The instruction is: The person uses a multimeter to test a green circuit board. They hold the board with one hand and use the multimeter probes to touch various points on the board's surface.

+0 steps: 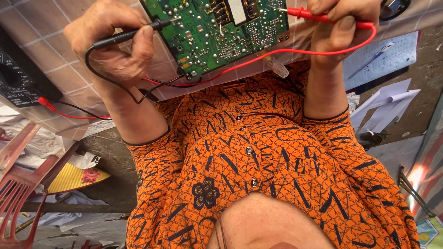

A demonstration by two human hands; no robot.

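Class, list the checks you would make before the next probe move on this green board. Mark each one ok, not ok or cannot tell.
1. Left hand grip closed around the black probe: ok.
2. Right hand grip closed around the red probe: ok.
3. Both probe tips resting on the circuit board: ok.
4. Fingers kept back from the metal tips: ok.
5. Red plug seated in the multimeter: ok.
6. Multimeter display readable: cannot tell, as it is cut off at the edge.

Both hands raised, forearms bare, elbows bent; left hand [113,44] & right hand [341,27] each w/ fingers pinched closed.
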